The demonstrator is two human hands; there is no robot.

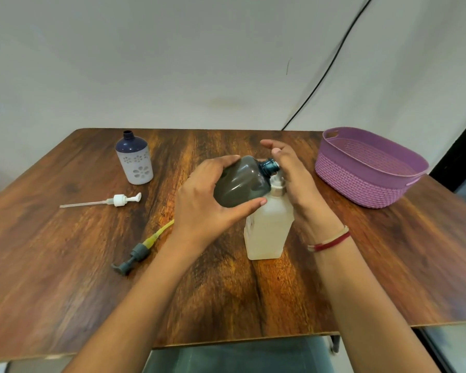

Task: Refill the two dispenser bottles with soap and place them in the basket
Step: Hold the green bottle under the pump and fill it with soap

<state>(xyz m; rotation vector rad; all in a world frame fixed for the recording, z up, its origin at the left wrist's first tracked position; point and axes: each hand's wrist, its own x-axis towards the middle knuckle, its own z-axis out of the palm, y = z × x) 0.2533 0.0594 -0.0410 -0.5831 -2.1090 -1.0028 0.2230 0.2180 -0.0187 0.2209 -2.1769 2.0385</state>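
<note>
left hand (pixel 207 208) grips tilted dark bottle (pixel 240 181), right hand (pixel 296 179) rests loosely on clear bottle (pixel 267 232)

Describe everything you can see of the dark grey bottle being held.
The dark grey bottle looks like smoky translucent plastic, with a bluish threaded neck and no pump fitted. It is tilted almost on its side, neck toward the right hand, raised off the table. The left hand grips its body, and its shoulder rests against the top of the pale bottle.
</note>
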